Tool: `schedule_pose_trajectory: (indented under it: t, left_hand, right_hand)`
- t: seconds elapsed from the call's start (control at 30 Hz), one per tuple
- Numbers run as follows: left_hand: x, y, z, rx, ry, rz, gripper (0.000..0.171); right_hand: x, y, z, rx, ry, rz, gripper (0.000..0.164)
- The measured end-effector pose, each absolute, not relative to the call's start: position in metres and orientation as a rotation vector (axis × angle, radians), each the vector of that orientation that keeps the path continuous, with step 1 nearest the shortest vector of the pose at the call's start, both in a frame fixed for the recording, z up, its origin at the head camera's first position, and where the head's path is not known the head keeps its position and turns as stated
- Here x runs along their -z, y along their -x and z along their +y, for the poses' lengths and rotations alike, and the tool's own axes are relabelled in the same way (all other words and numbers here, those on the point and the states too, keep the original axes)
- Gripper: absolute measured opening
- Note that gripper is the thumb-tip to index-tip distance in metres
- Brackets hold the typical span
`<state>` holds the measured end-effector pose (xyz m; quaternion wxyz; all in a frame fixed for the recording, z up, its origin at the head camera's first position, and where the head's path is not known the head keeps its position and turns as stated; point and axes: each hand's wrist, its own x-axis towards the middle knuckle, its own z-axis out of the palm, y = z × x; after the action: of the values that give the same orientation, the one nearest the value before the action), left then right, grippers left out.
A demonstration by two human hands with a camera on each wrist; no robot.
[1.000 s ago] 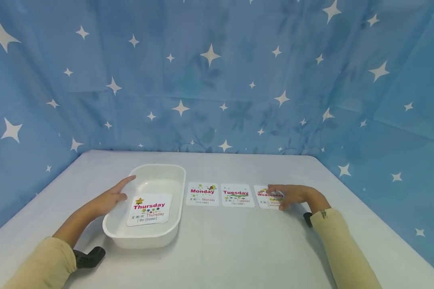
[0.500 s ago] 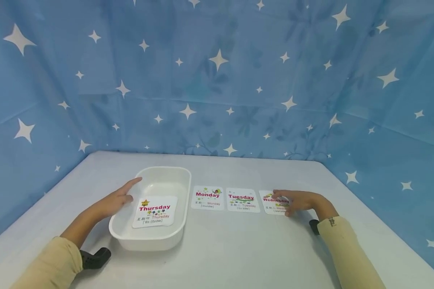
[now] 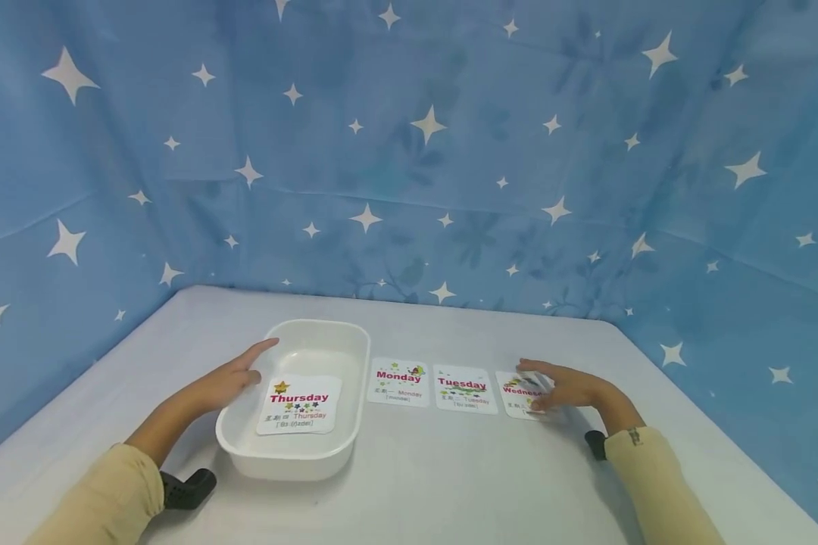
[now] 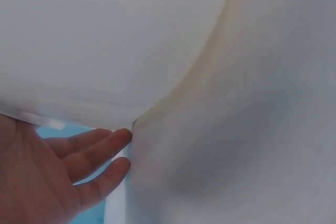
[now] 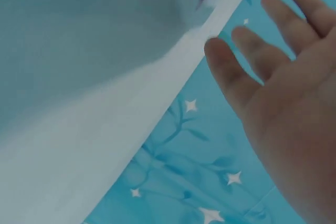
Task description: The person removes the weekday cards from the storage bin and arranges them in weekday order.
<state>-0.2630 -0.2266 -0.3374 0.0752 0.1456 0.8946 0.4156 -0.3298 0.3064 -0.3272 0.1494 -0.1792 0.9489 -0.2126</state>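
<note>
My left hand (image 3: 220, 387) is at the left rim of a white plastic tub (image 3: 293, 464), its index finger stretched toward the rim and its thumb over the near side. In the left wrist view, its other fingers (image 4: 100, 156) extend loosely beside the tub's outer wall. A Thursday card (image 3: 298, 409) lies inside the tub. To the right, a Monday card (image 3: 398, 383), a Tuesday card (image 3: 465, 390) and a Wednesday card (image 3: 514, 397) lie in a row. My right hand (image 3: 576, 386) hovers close over the Wednesday card, fingers spread, covering its right part.
A white table (image 3: 436, 484) carries everything. Blue curtains (image 3: 409, 151) with white stars hang at the back and sides. Black wrist mounts (image 3: 189, 488) sit below both forearms, near the tabletop.
The head view has swung left, so everything appears shifted right. My right hand's fingers have lifted slightly from the Wednesday card. The left hand stays at the tub's rim.
</note>
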Motion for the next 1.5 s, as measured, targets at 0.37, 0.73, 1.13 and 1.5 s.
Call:
schedule_pose_trajectory:
  t: [0.37, 0.73, 1.13, 1.5]
  left_hand:
    - [0.332, 0.267, -0.223, -1.223, -0.41, 2.679, 0.061]
    - [0.326, 0.273, -0.218, -1.2, -0.422, 2.702, 0.061]
    - [0.333, 0.268, -0.23, -1.205, -0.43, 2.701, 0.062]
    - [0.329, 0.274, -0.234, -1.146, -0.426, 2.693, 0.062]
  right_hand:
    - [0.307, 0.34, 0.214, 0.52, 0.587, 2.838, 0.084]
    - [0.288, 0.309, 0.064, 0.386, 0.961, 2.862, 0.09]
    - [0.311, 0.301, -0.027, -0.21, 0.904, 2.689, 0.109]
    - [0.311, 0.307, -0.036, -0.253, 0.881, 2.627, 0.098]
